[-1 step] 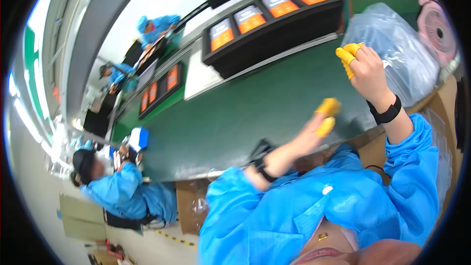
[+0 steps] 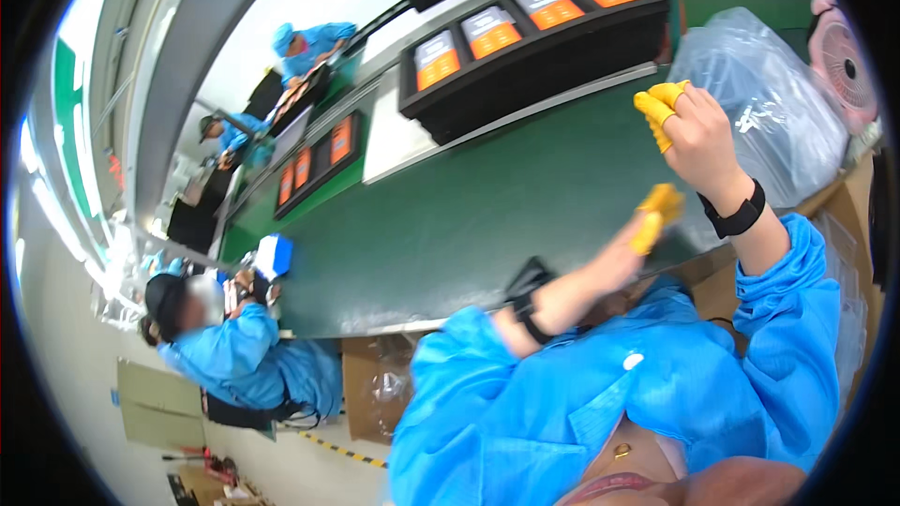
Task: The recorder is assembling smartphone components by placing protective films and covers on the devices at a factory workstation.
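Yellow finger cots cover several fingertips on both hands. My right hand is raised over the right end of the green work surface, beside a clear plastic bag. Its fingers are curled together, and whatever they may hold is hidden. Lower and to the left, my left hand hovers near the surface's front edge, apart from the right one. Motion smears its fingers, so its grip is unclear. A black band circles my right wrist, and another dark band is on my left.
Beyond the green surface stands a black tray of orange-and-white boxes. A smaller black tray lies farther left. A pink fan stands at far right. At the left end sits a co-worker in blue, near a blue-and-white box.
My left hand has moved a little to the right, closer to my right hand. The right hand stays curled at about the same place. The whole view has shifted slightly.
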`<action>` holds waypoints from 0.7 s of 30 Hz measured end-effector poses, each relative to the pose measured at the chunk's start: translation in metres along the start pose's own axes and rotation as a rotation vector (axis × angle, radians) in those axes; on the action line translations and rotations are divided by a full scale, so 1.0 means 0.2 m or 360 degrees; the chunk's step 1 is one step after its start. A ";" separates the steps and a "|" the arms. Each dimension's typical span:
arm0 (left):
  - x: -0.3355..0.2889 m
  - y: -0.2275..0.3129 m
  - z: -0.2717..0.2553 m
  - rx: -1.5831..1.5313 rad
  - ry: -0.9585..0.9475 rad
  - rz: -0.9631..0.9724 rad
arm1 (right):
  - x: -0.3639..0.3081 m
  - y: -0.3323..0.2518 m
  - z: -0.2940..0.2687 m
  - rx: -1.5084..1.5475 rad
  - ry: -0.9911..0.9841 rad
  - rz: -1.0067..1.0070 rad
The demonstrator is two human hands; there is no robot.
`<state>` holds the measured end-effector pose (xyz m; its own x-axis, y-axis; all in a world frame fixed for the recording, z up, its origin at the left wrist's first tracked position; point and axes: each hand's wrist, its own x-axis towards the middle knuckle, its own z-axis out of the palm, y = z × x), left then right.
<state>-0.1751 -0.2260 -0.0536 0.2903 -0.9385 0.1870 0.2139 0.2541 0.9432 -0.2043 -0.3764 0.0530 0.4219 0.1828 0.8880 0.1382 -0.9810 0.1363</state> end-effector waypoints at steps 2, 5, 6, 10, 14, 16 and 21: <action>0.11 -0.02 0.12 -0.0619 0.0096 0.0005 | 0.09 -0.06 0.09 0.0112 0.0046 -0.0090; 0.13 0.06 0.14 -0.0712 0.0018 0.0196 | 0.18 -0.10 0.07 0.0056 0.0360 0.0165; 0.13 0.07 0.12 -0.0746 -0.0002 0.0154 | 0.18 -0.10 0.10 0.0055 0.0364 0.0168; 0.16 0.10 0.08 -0.0672 -0.0073 0.0108 | 0.18 -0.17 0.20 0.0882 0.0415 0.0803; 0.13 0.18 0.09 -0.1026 -0.0121 0.0072 | 0.17 -0.19 0.24 0.3244 0.0509 0.1895; 0.09 0.20 0.02 -0.0600 -0.0437 0.0190 | 0.17 -0.21 0.20 0.3838 0.0586 0.1709; -0.27 0.42 -0.69 0.0643 0.0567 0.0207 | -0.19 0.02 0.18 0.2597 -0.0765 0.1754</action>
<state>-0.0435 -0.1224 -0.0232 0.6030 -0.7503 0.2709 -0.1994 0.1871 0.9619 -0.1879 -0.3858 0.0044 0.9933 -0.0639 0.0966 0.1096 0.2483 -0.9625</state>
